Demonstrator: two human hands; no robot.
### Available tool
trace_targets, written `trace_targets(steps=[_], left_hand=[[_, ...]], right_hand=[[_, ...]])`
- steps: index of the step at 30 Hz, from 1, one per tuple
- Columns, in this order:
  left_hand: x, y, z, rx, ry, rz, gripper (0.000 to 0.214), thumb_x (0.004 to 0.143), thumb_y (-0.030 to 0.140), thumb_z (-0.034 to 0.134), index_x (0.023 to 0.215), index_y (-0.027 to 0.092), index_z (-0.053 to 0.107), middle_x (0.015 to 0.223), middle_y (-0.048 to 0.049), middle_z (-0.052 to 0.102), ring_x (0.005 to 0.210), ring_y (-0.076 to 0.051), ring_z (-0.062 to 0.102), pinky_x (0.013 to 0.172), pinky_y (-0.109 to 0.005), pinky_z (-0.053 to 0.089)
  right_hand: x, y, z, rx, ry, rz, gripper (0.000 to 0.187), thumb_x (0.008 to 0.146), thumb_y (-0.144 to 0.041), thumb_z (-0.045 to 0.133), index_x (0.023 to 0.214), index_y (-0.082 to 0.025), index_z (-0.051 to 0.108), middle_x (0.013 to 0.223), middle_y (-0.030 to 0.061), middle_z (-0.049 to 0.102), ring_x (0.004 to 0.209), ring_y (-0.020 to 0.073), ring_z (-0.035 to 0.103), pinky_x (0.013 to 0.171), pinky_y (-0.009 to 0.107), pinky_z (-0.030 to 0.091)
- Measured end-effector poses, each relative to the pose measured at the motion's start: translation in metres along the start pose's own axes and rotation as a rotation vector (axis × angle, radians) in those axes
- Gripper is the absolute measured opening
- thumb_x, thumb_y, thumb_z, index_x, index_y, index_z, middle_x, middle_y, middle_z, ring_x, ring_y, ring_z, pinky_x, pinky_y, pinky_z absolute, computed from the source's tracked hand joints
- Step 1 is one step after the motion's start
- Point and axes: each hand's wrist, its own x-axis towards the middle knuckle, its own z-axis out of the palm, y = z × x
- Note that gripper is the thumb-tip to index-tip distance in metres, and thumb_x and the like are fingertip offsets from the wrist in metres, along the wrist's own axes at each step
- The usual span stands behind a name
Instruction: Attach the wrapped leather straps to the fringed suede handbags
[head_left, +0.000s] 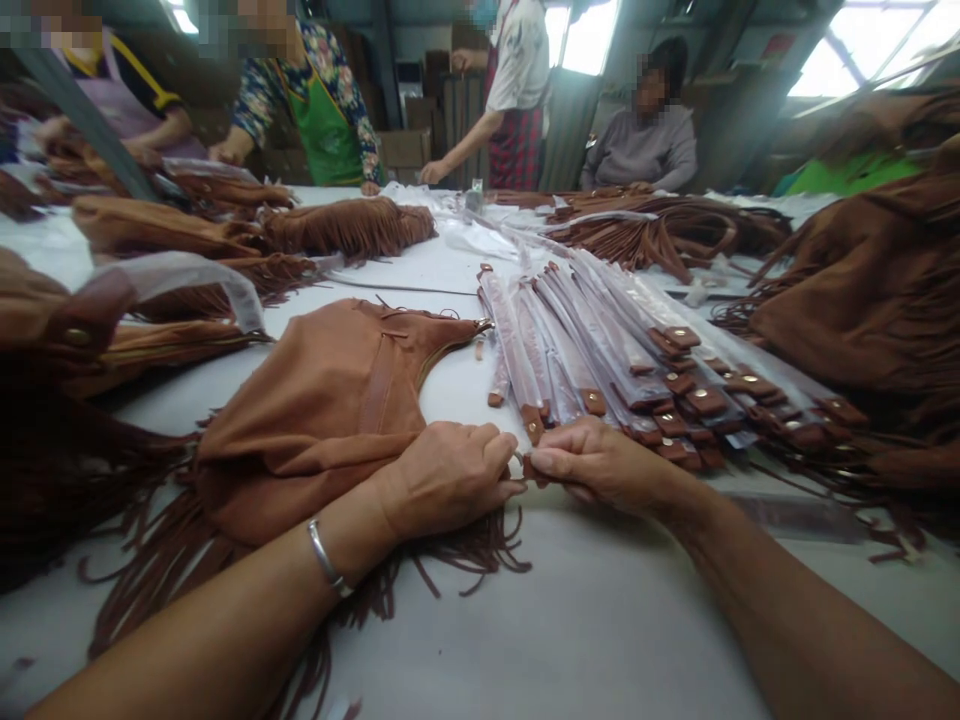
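Observation:
A brown fringed handbag [322, 375] lies on the white table in front of me. My left hand [446, 478] is closed at the bag's near right corner, pinching a small metal ring [517, 458] there. Facing it, my right hand [600, 462] pinches a brown leather strap end [531, 466], which almost meets the ring. Whether the strap end passes through the ring cannot be made out. Just beyond my right hand is a pile of straps [600, 345] in clear plastic sleeves, their leather ends bearing metal studs. At the bag's far corner, a metal clasp [484, 325] shows.
More brown fringed bags [345, 225] lie at the far left, and a large heap of them [847, 290] stands at the right. Across the white table [600, 600], several co-workers handle leather pieces. A bundle of brown fringe straps [660, 230] lies farther back.

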Motion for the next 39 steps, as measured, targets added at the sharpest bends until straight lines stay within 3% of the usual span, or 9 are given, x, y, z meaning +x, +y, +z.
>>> trace_targets(steps=[3,8,13,19,25,31,35,39], left_hand=[[0.004,0.007,-0.001,0.004,-0.009,-0.027,0.028,0.089,0.043,0.041,0.086,0.015,0.047,0.080,-0.0059,0.057,0.072,-0.024,0.058,0.062,-0.037,0.049],[0.002,0.010,-0.002,-0.027,-0.119,0.098,0.032,0.091,0.043,0.035,0.087,0.015,0.048,0.077,-0.0053,0.057,0.064,-0.022,0.058,0.054,-0.035,0.049],[-0.001,0.009,-0.003,-0.034,-0.039,0.138,0.039,0.092,0.046,0.029,0.081,0.015,0.049,0.072,-0.0065,0.058,0.061,-0.022,0.057,0.051,-0.034,0.047],[0.000,0.010,-0.003,-0.059,-0.025,0.114,0.036,0.092,0.046,0.032,0.083,0.015,0.049,0.073,-0.0055,0.058,0.062,-0.021,0.057,0.051,-0.033,0.048],[-0.001,0.010,-0.007,-0.115,-0.030,0.162,0.024,0.092,0.036,0.036,0.094,0.014,0.048,0.085,-0.0061,0.056,0.071,-0.019,0.056,0.059,-0.033,0.050],[-0.007,0.007,0.007,0.046,0.192,0.231,0.030,0.093,0.032,0.033,0.105,0.008,0.046,0.077,-0.0069,0.058,0.067,-0.020,0.057,0.055,-0.033,0.050],[-0.009,0.001,0.011,0.143,0.290,0.181,0.037,0.093,0.034,0.034,0.114,0.005,0.041,0.077,-0.0078,0.058,0.064,-0.020,0.058,0.051,-0.032,0.048],[-0.005,-0.001,0.003,0.070,0.177,0.141,0.031,0.093,0.036,0.034,0.105,0.010,0.046,0.077,-0.0054,0.056,0.064,-0.020,0.057,0.051,-0.031,0.047]], right_hand=[[-0.001,0.001,-0.007,0.164,0.005,0.030,0.037,0.080,-0.045,0.056,0.066,-0.011,0.055,0.054,-0.0046,0.039,0.042,0.0032,0.024,0.036,0.019,0.013],[-0.002,0.002,-0.009,0.248,-0.115,0.110,0.038,0.075,-0.045,0.061,0.064,-0.009,0.057,0.055,-0.0025,0.047,0.040,0.0024,0.024,0.035,0.020,0.009],[-0.003,0.000,-0.005,0.287,-0.087,0.087,0.039,0.074,-0.045,0.063,0.062,-0.009,0.057,0.052,-0.0038,0.046,0.038,0.0015,0.023,0.035,0.020,0.009],[-0.012,-0.003,-0.010,0.139,-0.121,0.133,0.039,0.077,-0.047,0.060,0.073,-0.008,0.062,0.040,-0.0071,0.040,0.032,0.0027,0.026,0.032,0.018,0.012],[-0.008,0.005,-0.011,0.214,-0.106,0.053,0.041,0.077,-0.048,0.059,0.067,-0.008,0.060,0.058,-0.0018,0.051,0.040,0.0020,0.028,0.036,0.020,0.013],[-0.010,-0.002,-0.008,0.150,-0.098,0.103,0.038,0.077,-0.046,0.061,0.070,-0.008,0.061,0.042,-0.0072,0.039,0.035,0.0024,0.025,0.034,0.018,0.012],[-0.012,-0.002,-0.003,0.077,-0.032,0.111,0.040,0.081,-0.049,0.054,0.069,-0.011,0.057,0.041,-0.0059,0.046,0.031,0.0028,0.027,0.032,0.017,0.016],[-0.010,0.002,-0.001,0.109,0.005,0.094,0.038,0.082,-0.048,0.054,0.072,-0.012,0.056,0.044,-0.0067,0.042,0.033,0.0035,0.028,0.032,0.018,0.016]])
